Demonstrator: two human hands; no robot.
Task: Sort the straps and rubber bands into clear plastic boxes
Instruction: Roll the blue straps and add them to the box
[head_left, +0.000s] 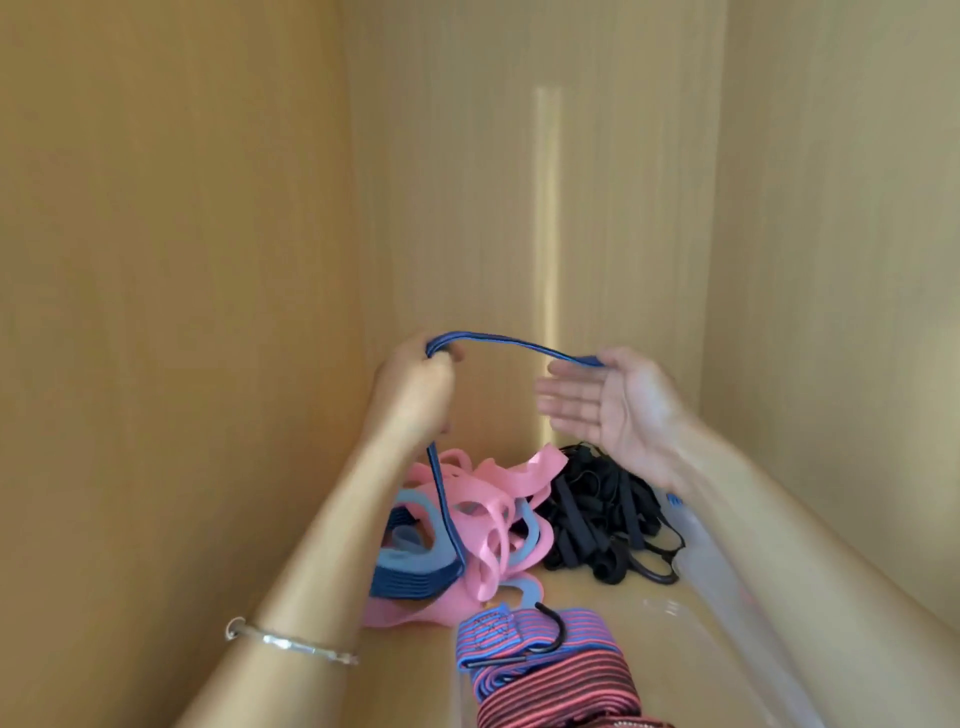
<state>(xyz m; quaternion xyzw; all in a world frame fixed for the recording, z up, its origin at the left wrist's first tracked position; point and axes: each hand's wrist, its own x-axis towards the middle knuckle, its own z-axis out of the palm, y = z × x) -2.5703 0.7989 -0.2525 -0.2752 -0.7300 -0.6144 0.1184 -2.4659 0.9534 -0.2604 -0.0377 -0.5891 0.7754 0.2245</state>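
Blue strap (519, 345) arches between the person's two hands, up above the heap on the shelf floor. The left hand (415, 395) has its fingers curled tight round it, and the tail drops from there onto the pink bands (493, 519) below. The right hand (613, 410) is spread flat, palm turned left, with the strap's other end lying along its top edge — blur hides whether the thumb pins it, so I can't tell. To do this well, I'd bring the two ends together and double the strap flat like the striped straps (530, 660) lying in the near clear box (670, 607). I'd also lift the tail clear first — it could snag the pink bands or the black bands (597, 514) on the right.
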